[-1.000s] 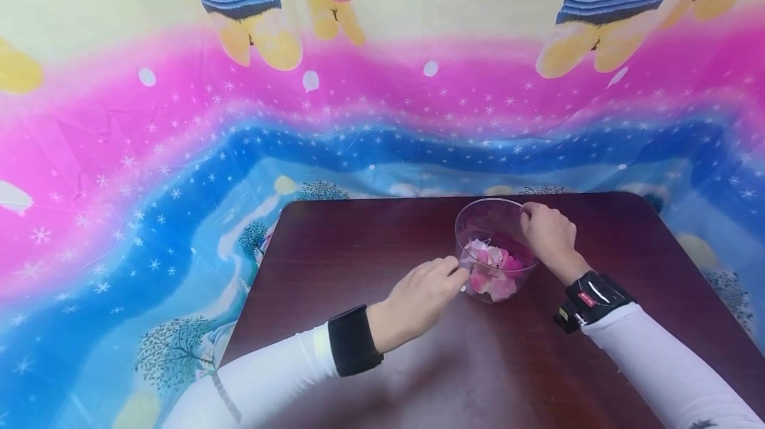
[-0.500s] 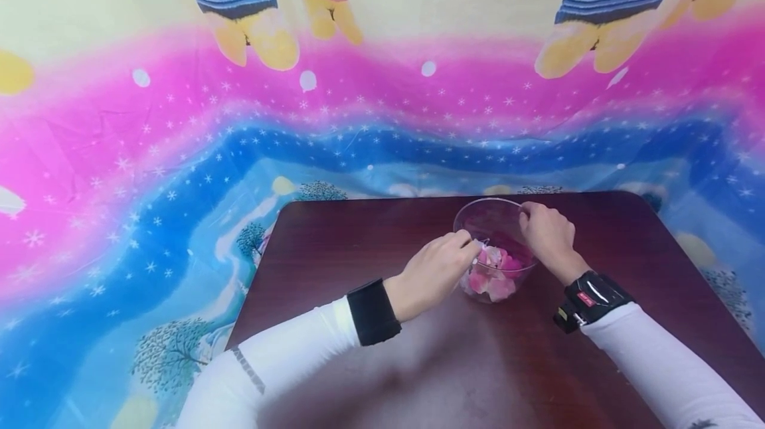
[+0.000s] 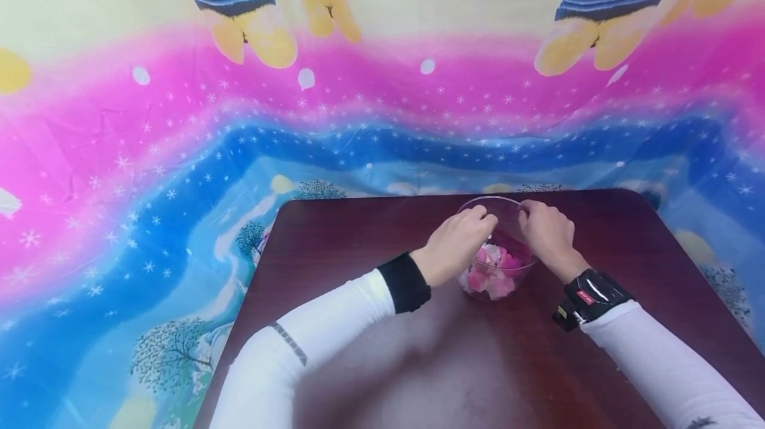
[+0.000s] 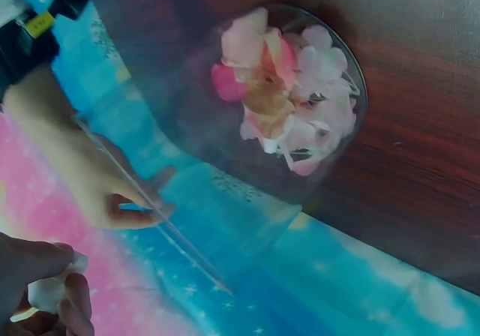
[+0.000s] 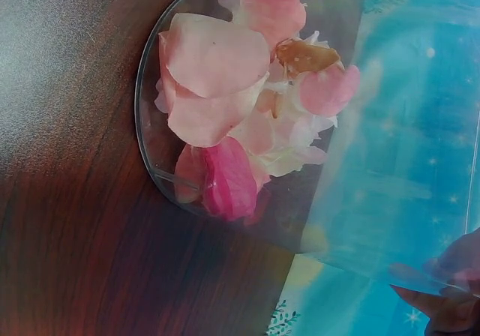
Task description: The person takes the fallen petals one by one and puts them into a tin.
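So there's a clear plastic cup (image 3: 499, 253) standing upright on the far half of the dark wooden table (image 3: 370, 376), with a heap of pink and white petals (image 3: 493, 269) at the bottom. The right hand (image 3: 546, 233) pinches the rim on the right side, steadying it. The left hand (image 3: 457, 243) sits at the rim's left edge, above the opening, fingers curled around something small and whitish, probably a petal, as the left wrist view shows. Both hands are basically on the cup, opening facing straight up between them. A bright cartoon cloth (image 3: 179, 150) hangs behind.
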Demonstrator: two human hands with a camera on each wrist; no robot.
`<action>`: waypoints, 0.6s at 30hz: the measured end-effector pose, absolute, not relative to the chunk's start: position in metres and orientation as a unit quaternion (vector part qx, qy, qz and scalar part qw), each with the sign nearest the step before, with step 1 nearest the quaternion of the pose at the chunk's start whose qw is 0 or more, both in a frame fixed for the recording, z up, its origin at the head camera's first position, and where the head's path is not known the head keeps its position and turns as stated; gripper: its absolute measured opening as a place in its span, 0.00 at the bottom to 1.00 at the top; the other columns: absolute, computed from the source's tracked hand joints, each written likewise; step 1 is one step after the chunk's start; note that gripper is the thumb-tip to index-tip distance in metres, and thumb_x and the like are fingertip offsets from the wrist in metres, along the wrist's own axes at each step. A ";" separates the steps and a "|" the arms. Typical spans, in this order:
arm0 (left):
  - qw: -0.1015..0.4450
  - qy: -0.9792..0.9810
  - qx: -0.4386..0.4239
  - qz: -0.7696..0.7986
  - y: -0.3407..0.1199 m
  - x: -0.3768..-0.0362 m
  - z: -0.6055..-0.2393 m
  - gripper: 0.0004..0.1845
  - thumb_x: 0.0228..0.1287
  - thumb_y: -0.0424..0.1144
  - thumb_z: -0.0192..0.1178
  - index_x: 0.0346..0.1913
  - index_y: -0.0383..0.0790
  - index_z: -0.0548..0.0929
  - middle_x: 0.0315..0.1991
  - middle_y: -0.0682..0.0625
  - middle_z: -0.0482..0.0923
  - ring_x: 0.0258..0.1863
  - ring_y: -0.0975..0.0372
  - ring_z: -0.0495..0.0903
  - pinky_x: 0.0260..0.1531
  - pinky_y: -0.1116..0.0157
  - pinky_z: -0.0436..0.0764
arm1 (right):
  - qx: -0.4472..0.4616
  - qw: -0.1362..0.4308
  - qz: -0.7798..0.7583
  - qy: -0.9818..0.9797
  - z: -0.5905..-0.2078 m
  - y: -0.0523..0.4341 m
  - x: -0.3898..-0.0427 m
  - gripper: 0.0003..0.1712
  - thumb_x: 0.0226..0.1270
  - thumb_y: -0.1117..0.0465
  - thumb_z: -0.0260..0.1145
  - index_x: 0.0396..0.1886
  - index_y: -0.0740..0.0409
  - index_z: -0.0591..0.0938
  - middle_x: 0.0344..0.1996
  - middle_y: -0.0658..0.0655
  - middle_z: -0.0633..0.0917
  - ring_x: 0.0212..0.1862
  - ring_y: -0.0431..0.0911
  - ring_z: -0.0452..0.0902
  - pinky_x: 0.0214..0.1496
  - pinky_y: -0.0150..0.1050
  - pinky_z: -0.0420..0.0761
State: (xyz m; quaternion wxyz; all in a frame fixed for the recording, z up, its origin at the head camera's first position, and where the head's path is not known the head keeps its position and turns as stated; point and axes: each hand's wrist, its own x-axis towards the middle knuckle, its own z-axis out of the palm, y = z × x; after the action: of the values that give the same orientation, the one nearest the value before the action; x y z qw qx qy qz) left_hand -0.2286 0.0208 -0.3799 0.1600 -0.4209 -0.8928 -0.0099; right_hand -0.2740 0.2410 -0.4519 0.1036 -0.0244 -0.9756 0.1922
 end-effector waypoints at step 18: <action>-0.070 -0.942 -0.320 0.078 0.044 -0.247 -0.388 0.44 0.65 0.80 0.31 0.80 0.72 0.37 0.84 0.56 0.36 0.84 0.58 0.33 0.82 0.53 0.43 | -0.026 0.097 0.184 -0.978 -0.452 0.240 -0.277 0.18 0.75 0.57 0.55 0.54 0.61 0.82 0.39 0.71 0.87 0.35 0.67 0.83 0.25 0.54 0.74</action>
State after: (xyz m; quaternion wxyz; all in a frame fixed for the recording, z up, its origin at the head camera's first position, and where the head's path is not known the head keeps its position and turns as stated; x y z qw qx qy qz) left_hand -0.2473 0.0441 -0.3876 -0.0697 -0.3199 -0.9416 0.0784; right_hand -0.2766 0.2398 -0.4524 0.0966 -0.0264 -0.9778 0.1842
